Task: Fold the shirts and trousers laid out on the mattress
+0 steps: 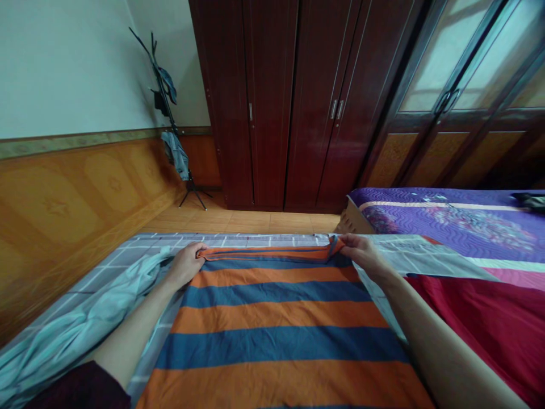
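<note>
I see my left hand (186, 263) with its fingers clamped on the far left corner of the orange-and-blue striped cloth (276, 318), and my right hand (361, 253) pinching the far right corner likewise. The cloth lies spread flat across the middle and bottom of the frame, on the grey checked bed sheet (128, 250). A pale blue cloth (85, 318) bunches at lower left; a red cloth (481, 318) lies at lower right.
</note>
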`<action>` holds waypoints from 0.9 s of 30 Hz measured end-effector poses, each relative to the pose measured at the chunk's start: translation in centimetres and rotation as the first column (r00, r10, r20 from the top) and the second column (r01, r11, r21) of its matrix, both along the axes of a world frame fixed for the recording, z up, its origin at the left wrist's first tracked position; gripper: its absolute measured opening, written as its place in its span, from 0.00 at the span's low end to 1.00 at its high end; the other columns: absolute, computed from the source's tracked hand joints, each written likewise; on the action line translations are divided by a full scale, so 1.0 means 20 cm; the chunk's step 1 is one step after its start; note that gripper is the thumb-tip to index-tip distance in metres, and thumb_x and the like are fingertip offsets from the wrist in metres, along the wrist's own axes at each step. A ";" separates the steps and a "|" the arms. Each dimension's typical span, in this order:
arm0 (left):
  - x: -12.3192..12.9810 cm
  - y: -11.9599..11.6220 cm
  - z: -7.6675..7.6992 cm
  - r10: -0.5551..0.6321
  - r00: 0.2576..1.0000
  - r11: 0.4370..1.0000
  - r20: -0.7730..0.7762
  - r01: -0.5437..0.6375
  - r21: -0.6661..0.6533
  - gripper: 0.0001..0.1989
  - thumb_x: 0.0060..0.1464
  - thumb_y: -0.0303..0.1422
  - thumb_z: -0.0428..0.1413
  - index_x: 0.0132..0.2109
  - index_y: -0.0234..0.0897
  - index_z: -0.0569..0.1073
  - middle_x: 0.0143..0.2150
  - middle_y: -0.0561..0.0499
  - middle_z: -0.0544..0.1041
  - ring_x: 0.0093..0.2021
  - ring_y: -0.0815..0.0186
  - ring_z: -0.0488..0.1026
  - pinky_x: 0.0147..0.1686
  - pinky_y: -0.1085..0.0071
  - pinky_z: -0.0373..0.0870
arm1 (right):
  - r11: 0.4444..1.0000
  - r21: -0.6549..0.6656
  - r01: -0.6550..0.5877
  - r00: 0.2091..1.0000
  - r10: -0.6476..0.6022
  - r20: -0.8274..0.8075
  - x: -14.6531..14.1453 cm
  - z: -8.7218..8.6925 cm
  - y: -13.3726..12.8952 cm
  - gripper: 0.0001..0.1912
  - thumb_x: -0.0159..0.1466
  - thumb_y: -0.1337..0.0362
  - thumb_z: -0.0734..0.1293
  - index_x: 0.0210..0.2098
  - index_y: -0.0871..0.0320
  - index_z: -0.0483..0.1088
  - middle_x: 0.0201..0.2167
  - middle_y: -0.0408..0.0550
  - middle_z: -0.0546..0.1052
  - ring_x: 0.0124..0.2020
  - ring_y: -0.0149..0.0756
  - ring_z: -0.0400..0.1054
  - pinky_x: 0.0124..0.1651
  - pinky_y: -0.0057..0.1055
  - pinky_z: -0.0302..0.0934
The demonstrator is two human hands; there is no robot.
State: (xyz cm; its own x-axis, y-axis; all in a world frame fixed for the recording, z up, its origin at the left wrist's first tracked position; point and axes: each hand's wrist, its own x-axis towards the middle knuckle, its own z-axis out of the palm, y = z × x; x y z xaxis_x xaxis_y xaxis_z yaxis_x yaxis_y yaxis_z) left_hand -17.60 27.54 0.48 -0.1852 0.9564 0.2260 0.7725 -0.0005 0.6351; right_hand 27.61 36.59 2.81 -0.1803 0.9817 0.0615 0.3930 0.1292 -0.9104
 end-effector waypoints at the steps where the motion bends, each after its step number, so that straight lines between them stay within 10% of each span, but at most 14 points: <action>1: 0.00 0.00 0.00 -0.005 1.000 1.000 -0.021 0.005 0.005 0.11 0.37 0.29 0.48 0.31 0.38 0.72 0.35 0.50 0.76 0.40 0.59 0.71 0.43 0.67 0.65 | 0.999 -0.030 -0.031 1.000 0.031 0.001 -0.02 0.01 -0.01 0.20 0.46 0.66 0.64 0.39 0.61 0.71 0.30 0.47 0.78 0.30 0.37 0.71 0.31 0.28 0.64; 10: -0.02 -0.01 -0.02 0.026 0.993 1.000 -0.114 -0.027 -0.011 0.08 0.39 0.31 0.46 0.28 0.39 0.69 0.30 0.52 0.74 0.34 0.61 0.71 0.37 0.70 0.64 | 0.840 -0.328 -0.433 0.816 0.520 0.254 -0.08 0.19 -0.16 0.21 0.48 0.61 0.71 0.42 0.59 0.75 0.26 0.41 0.74 0.23 0.27 0.63 0.23 0.22 0.52; 20: -0.04 0.00 -0.04 0.063 0.986 0.994 -0.154 -0.076 -0.081 0.10 0.40 0.35 0.47 0.31 0.39 0.70 0.31 0.52 0.75 0.31 0.61 0.71 0.33 0.71 0.64 | 0.908 -0.265 -0.324 0.858 0.400 0.322 -0.06 0.19 -0.16 0.15 0.54 0.64 0.65 0.42 0.62 0.68 0.28 0.44 0.75 0.28 0.29 0.69 0.29 0.23 0.61; 27: -0.04 0.00 -0.04 0.042 0.990 0.993 -0.133 -0.056 -0.103 0.11 0.40 0.37 0.47 0.32 0.39 0.70 0.29 0.51 0.75 0.30 0.61 0.70 0.31 0.71 0.63 | 0.911 -0.268 -0.312 0.713 0.411 0.568 -0.09 0.21 -0.18 0.08 0.45 0.68 0.70 0.28 0.60 0.73 0.23 0.41 0.73 0.25 0.30 0.65 0.25 0.24 0.55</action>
State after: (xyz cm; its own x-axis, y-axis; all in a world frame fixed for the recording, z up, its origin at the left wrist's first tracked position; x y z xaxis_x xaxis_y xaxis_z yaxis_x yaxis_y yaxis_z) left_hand -18.47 27.47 -0.33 -0.2084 0.9667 0.1487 0.8460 0.1019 0.5234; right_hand 25.85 33.08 7.03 -0.4735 0.8215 -0.3176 0.8115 0.2667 -0.5200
